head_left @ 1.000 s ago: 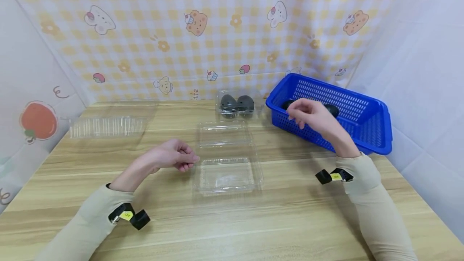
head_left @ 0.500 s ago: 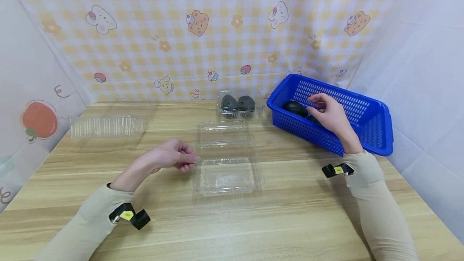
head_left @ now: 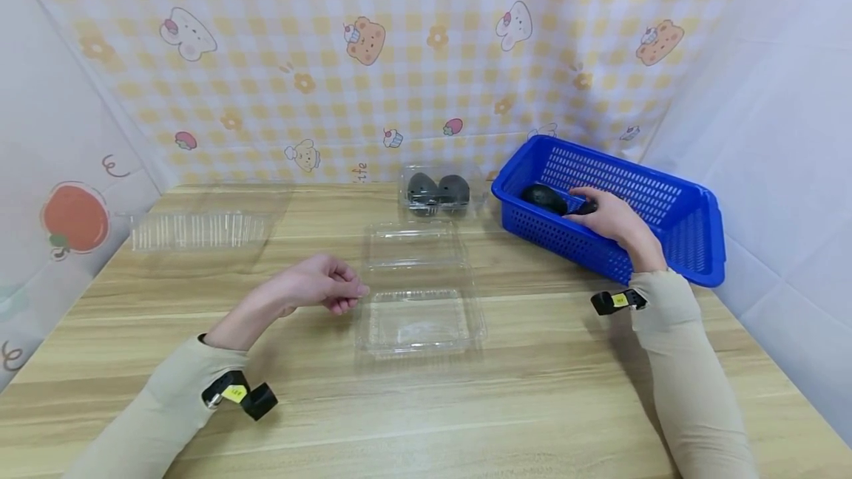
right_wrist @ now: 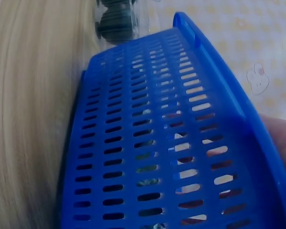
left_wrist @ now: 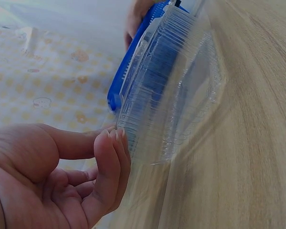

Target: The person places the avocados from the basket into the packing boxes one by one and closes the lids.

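My left hand pinches the left rim of an open clear plastic clamshell container on the table; the left wrist view shows thumb and fingertips at the container's ribbed edge. Inside a blue slotted basket at the right, the fingers of my right hand close around a dark avocado. Another dark green avocado lies just left of it. In the right wrist view the basket's wall hides most of that hand.
Behind the open container stands a closed clear clamshell with two avocados in it, near the basket. More clear plastic containers lie at the back left. A checked curtain hangs along the table's far edge.
My right hand has moved right from above the basket's left end, then lowered its fingers into the basket onto an avocado. My left hand stays at the container's rim.
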A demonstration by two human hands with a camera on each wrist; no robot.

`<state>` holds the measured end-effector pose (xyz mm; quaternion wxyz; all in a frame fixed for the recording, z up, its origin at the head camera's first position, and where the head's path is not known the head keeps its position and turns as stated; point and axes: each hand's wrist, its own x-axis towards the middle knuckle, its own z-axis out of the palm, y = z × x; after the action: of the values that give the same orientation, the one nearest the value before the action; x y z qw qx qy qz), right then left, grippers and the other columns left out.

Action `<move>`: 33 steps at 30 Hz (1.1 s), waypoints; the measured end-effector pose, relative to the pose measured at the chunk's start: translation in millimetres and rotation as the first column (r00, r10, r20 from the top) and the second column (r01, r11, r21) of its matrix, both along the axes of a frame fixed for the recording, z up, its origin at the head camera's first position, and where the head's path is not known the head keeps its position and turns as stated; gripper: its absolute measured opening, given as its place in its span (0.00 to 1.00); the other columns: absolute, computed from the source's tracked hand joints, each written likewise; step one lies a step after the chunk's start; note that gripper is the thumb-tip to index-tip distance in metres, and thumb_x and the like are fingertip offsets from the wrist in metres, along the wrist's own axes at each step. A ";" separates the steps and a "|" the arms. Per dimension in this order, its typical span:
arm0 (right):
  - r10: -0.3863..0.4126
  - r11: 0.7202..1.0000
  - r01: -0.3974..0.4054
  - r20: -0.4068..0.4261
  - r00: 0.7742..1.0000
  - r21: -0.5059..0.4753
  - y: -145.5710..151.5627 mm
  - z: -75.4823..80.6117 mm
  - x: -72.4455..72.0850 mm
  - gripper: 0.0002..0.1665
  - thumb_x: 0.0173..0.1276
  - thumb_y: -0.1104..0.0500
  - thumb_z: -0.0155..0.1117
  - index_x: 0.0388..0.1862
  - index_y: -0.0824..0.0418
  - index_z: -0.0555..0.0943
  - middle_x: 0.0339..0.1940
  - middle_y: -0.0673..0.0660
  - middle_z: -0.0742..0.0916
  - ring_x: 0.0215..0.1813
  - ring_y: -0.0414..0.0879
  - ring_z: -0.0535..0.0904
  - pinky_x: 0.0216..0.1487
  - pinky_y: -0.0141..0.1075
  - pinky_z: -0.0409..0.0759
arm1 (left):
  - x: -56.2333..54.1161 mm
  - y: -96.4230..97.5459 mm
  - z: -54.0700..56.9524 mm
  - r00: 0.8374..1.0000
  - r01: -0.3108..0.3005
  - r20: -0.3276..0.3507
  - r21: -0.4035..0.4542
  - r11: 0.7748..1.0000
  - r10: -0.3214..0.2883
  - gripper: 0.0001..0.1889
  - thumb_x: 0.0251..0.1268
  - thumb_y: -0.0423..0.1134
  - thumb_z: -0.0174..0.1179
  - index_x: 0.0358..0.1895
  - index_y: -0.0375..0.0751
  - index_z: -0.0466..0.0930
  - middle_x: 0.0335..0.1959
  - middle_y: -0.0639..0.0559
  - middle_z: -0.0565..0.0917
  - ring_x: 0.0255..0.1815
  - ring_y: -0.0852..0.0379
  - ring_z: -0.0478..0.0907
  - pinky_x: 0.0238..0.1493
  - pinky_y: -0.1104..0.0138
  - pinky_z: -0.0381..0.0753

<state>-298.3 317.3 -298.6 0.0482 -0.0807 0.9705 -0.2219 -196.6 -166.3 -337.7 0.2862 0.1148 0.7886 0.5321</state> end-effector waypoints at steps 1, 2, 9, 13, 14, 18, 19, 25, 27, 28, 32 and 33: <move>0.006 1.000 -0.006 0.020 1.000 0.010 1.7 -0.2 -0.6 0.34 0.75 0.53 0.61 0.74 0.65 0.66 0.70 0.78 0.68 0.68 0.75 0.64 0.66 0.68 0.61 | -0.2 0.4 -0.2 1.000 0.000 0.000 -0.001 1.000 0.000 0.11 0.73 0.33 0.60 0.41 0.23 0.77 0.29 0.44 0.82 0.29 0.59 0.78 0.31 0.72 0.81; 0.012 1.000 -0.013 0.039 0.999 0.019 3.2 -0.4 -1.3 0.32 0.75 0.55 0.60 0.73 0.65 0.68 0.70 0.79 0.68 0.68 0.75 0.64 0.66 0.68 0.62 | -0.4 0.7 -0.3 1.000 0.000 -0.001 -0.002 1.000 0.000 0.10 0.73 0.33 0.60 0.42 0.23 0.77 0.29 0.44 0.82 0.29 0.59 0.78 0.31 0.72 0.81; 0.040 0.996 -0.049 0.131 0.991 0.071 8.0 -0.6 -4.2 0.28 0.70 0.62 0.54 0.69 0.66 0.73 0.72 0.80 0.65 0.68 0.73 0.64 0.64 0.64 0.67 | 0.1 0.7 -1.4 1.000 -0.004 -0.002 -0.007 1.000 0.004 0.11 0.73 0.33 0.61 0.42 0.23 0.77 0.30 0.43 0.82 0.28 0.59 0.78 0.31 0.72 0.81; 0.020 0.995 -0.036 0.172 0.985 0.092 8.8 -0.3 -3.7 0.30 0.71 0.62 0.53 0.72 0.64 0.70 0.74 0.81 0.60 0.58 0.68 0.66 0.52 0.56 0.70 | 0.4 0.8 -0.8 1.000 -0.008 -0.003 -0.008 1.000 0.008 0.11 0.72 0.33 0.61 0.42 0.24 0.77 0.30 0.43 0.83 0.28 0.59 0.78 0.31 0.72 0.81; 0.020 0.995 -0.038 0.176 0.984 0.097 9.0 -0.3 -3.8 0.30 0.71 0.62 0.53 0.72 0.64 0.70 0.74 0.81 0.60 0.57 0.67 0.65 0.51 0.55 0.69 | 0.4 0.9 -0.6 1.000 -0.009 -0.004 -0.008 1.000 0.009 0.10 0.72 0.33 0.61 0.42 0.24 0.77 0.30 0.43 0.83 0.28 0.59 0.78 0.31 0.72 0.82; 0.028 0.993 -0.050 0.188 0.982 0.111 9.8 -0.3 -4.3 0.30 0.72 0.60 0.54 0.73 0.63 0.68 0.74 0.81 0.59 0.59 0.69 0.64 0.57 0.61 0.69 | 0.6 0.4 0.1 1.000 -0.009 -0.007 -0.010 1.000 0.009 0.11 0.72 0.33 0.61 0.42 0.24 0.77 0.29 0.44 0.82 0.28 0.59 0.78 0.31 0.72 0.82; 0.032 0.992 -0.053 0.190 0.981 0.110 9.8 -0.1 -4.2 0.30 0.72 0.60 0.54 0.73 0.64 0.68 0.74 0.81 0.58 0.61 0.70 0.63 0.59 0.63 0.68 | 0.6 0.2 0.2 1.000 -0.009 -0.008 -0.010 1.000 0.008 0.11 0.72 0.33 0.61 0.42 0.24 0.77 0.29 0.44 0.82 0.28 0.59 0.78 0.31 0.71 0.82; 0.011 0.994 -0.031 0.183 0.983 0.107 9.1 1.5 -3.9 0.30 0.71 0.59 0.55 0.71 0.64 0.68 0.73 0.80 0.61 0.68 0.75 0.60 0.64 0.70 0.64 | 1.0 -0.6 1.0 1.000 -0.005 -0.013 -0.007 1.000 0.005 0.10 0.72 0.33 0.61 0.41 0.24 0.77 0.29 0.44 0.82 0.28 0.59 0.78 0.30 0.72 0.81; -0.023 0.995 0.006 0.174 0.984 0.098 8.4 1.8 -3.6 0.31 0.71 0.54 0.56 0.71 0.64 0.68 0.73 0.79 0.63 0.68 0.75 0.61 0.65 0.70 0.63 | 1.4 -0.8 1.4 1.000 -0.005 -0.013 -0.004 1.000 0.004 0.10 0.72 0.33 0.61 0.40 0.24 0.77 0.29 0.44 0.82 0.27 0.59 0.78 0.30 0.72 0.81; -0.045 0.995 0.030 0.168 0.985 0.092 8.0 1.9 -3.2 0.33 0.71 0.52 0.58 0.71 0.64 0.68 0.72 0.78 0.64 0.67 0.74 0.62 0.65 0.70 0.63 | 1.6 -0.9 1.5 1.000 -0.005 -0.013 -0.003 1.000 0.005 0.10 0.72 0.32 0.61 0.40 0.24 0.77 0.29 0.44 0.82 0.27 0.59 0.77 0.30 0.72 0.81; -0.131 0.990 0.126 0.112 0.985 0.057 7.8 0.6 0.2 0.39 0.70 0.44 0.62 0.72 0.63 0.65 0.72 0.77 0.66 0.66 0.74 0.64 0.62 0.70 0.65 | 1.8 -0.9 0.8 1.000 -0.005 -0.010 0.000 1.000 0.005 0.10 0.72 0.33 0.61 0.40 0.24 0.77 0.30 0.43 0.82 0.27 0.59 0.77 0.30 0.72 0.81; -0.146 0.989 0.142 0.091 0.985 0.044 7.7 0.3 1.8 0.41 0.70 0.43 0.64 0.73 0.63 0.65 0.71 0.77 0.66 0.65 0.75 0.64 0.61 0.69 0.66 | 1.8 -0.9 0.5 1.000 -0.003 -0.009 -0.001 1.000 0.003 0.11 0.72 0.33 0.61 0.41 0.24 0.78 0.30 0.43 0.82 0.28 0.59 0.77 0.30 0.72 0.81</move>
<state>-296.5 325.0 -298.3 0.0790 0.0012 0.9744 -0.2104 -194.9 -167.2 -337.2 0.2819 0.1160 0.7902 0.5316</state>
